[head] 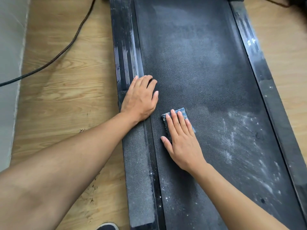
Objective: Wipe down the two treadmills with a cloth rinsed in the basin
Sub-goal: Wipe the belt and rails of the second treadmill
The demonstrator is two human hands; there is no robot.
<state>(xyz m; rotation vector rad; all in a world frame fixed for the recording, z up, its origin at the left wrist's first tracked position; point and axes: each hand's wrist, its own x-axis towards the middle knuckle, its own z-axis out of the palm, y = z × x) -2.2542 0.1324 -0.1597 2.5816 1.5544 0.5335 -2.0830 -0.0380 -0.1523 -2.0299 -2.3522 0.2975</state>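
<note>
Your right hand (181, 140) lies flat, fingers straight, pressing the cloth (182, 111) onto the belt (199, 63); nothing is gripped. Left hand (141, 98) is flat too and holds nothing, braced just left of it across the belt edge and left rail (126, 47).

Cloth is a small folded pad, mostly under your fingers. It's soft and light, probably damp, though I can't tell from here. On the gritty belt it'll likely bunch or slip out unless you keep palm pressure on. To lift it, pinch the folded edge by your thumb.

Room: open belt ahead and right of the right hand, with white dust (240, 138) to its right. Right rail (265, 80) is a raised edge well beyond that. Cable (69, 46) lies well left of the left hand, out of the sweep.
</note>
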